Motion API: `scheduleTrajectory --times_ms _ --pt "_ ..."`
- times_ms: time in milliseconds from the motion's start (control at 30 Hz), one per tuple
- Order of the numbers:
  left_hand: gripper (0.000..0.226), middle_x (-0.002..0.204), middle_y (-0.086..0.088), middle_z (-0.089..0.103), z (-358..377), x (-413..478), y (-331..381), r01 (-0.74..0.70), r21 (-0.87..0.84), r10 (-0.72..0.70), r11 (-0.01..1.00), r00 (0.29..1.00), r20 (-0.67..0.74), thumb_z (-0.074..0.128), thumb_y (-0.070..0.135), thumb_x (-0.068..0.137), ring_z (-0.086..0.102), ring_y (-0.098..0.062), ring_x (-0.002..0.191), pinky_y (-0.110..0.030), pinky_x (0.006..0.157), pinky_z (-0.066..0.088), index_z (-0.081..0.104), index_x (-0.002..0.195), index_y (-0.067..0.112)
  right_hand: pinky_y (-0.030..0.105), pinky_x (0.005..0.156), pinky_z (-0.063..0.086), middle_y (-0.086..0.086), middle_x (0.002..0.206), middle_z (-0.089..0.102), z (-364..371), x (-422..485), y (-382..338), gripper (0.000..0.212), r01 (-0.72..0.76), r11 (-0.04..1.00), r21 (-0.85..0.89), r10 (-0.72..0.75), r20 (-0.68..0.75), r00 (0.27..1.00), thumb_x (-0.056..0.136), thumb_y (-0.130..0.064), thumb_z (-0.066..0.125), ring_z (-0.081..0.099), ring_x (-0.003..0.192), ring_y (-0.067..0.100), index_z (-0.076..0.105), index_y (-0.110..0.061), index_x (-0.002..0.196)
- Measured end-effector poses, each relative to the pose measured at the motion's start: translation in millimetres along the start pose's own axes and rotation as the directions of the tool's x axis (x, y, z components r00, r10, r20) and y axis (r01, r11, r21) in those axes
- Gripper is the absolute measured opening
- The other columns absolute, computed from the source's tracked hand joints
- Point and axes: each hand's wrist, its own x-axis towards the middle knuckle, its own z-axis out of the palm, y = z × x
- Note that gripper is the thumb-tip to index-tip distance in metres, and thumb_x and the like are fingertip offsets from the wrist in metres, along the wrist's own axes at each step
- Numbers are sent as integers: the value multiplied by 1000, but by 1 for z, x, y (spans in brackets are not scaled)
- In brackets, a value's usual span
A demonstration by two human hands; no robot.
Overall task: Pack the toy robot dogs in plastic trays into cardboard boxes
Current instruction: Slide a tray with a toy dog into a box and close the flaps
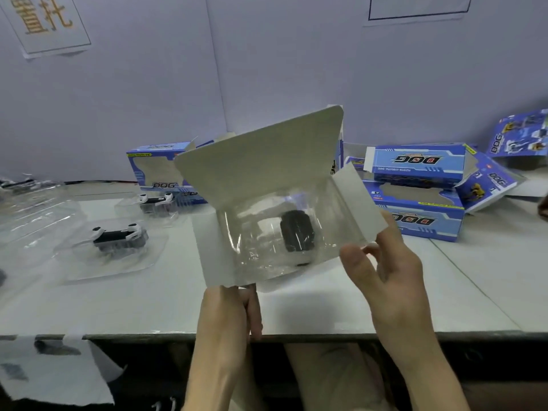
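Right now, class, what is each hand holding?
Left hand: grips the open cardboard box at its near flap.
Right hand: pinches the edge of the plastic tray.

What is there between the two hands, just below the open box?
In the head view, the edge of the clear plastic tray pokes out of the open cardboard box between the left hand and right hand; under it, bare white table.

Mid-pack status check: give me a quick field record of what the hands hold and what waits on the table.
held item: open grey-lined cardboard box, flaps up
contents: clear plastic tray with black toy robot dog inside
left hand: grips box's lower edge
right hand: pinches box's right flap
waiting: two trayed black-and-white toy dogs on white table, left
behind: blue printed boxes
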Motion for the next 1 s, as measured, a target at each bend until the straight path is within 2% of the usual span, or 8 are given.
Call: scheduleTrajectory --times_ms 200,300,400,500,633,700,900,1000 --pt "45 38 -14 46 8 -1 7 -35 16 35 999 999 -4 28 30 62 45 -21 38 -60 83 51 49 33 2 30 99 49 -11 132 57 -3 2 12 43 38 998 -53 -38 2 999 77 -55 67 56 123 12 53 -55 118" --pt "50 43 -12 52 9 -5 3 -161 22 162 987 987 -19 29 38 67 55 -33 53 -58 85 52 56 52 -1 14 81 53 -16 114 68 -4 2 11 41 42 994 97 -44 18 999 77 -50 73 66 106 6 54 -57 113" --pt "64 59 2 56 12 -7 3 -367 -50 363 929 928 -79 32 72 75 55 -17 62 -46 75 50 71 69 21 10 72 53 -24 107 67 -4 4 10 41 61 994 96 -54 -69 996 73 -66 74 66 100 0 52 -60 108" --pt "53 101 15 58 17 -1 -9 -562 -54 563 826 827 -1 45 82 79 60 -1 97 -18 81 48 60 120 52 13 73 54 -27 104 65 -4 7 18 47 -30 996 82 42 -147 988 61 -79 71 65 100 -1 50 -63 99" --pt "58 131 8 59 32 16 -38 -472 -172 493 865 863 113 73 47 83 61 -12 118 -27 89 54 41 132 45 47 98 52 -15 119 66 -9 7 38 48 -206 979 8 206 -44 978 73 -57 72 58 120 3 53 -36 113" --pt "64 133 5 60 36 24 -49 -426 -202 457 882 878 144 75 33 87 62 -12 118 -27 90 55 35 136 43 49 101 50 -18 123 65 -12 8 41 44 -209 977 -31 209 -26 978 78 -53 70 56 123 2 54 -35 115" --pt "94 135 14 55 37 35 -63 -379 3 374 925 915 153 72 66 66 55 -12 121 -49 97 47 29 147 46 38 99 52 -10 125 65 -23 8 37 36 -211 977 21 212 -125 969 92 -34 65 59 122 9 55 -33 126" --pt "93 132 11 51 40 35 -65 -379 57 367 924 917 156 70 71 60 52 -7 118 -38 95 51 36 143 46 36 105 46 -9 123 63 -31 19 10 34 16 985 -172 -77 -352 933 94 -14 65 57 119 4 56 -28 123"
